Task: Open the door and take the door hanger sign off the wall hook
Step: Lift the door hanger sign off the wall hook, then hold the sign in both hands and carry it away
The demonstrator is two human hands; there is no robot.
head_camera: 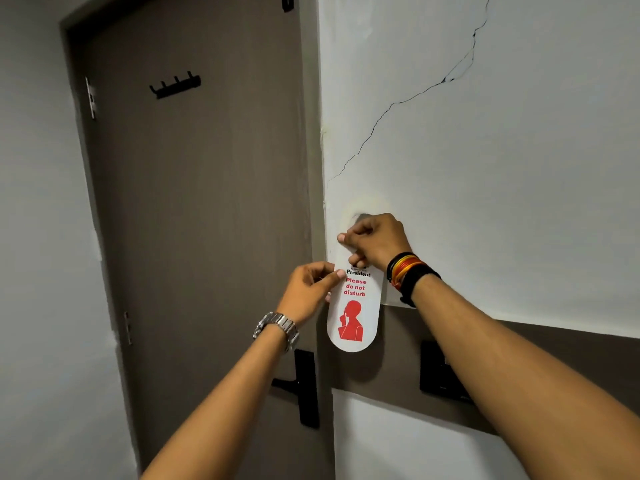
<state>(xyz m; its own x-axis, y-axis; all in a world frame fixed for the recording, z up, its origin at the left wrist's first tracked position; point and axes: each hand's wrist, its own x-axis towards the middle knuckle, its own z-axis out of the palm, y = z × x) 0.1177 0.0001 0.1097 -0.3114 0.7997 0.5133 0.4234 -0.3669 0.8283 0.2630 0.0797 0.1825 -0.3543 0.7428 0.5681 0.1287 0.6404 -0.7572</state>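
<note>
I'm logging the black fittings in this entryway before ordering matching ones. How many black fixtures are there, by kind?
Coat hook racks on the door: 1
Door handles with backplate: 1
Wall switch plates, partly hidden by the right forearm: 1
Bracket at the door's top corner, cut off by the frame edge: 1
Total: 4

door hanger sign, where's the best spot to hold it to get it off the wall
Grip the door hanger sign near its top, coming from the front, where the right hand already pinches it. The sign is thin, flat and hangs upright against the wall, so a thumb-and-finger pinch fits. The left hand steadies its left edge at mid-height. The hook itself is hidden.
</note>
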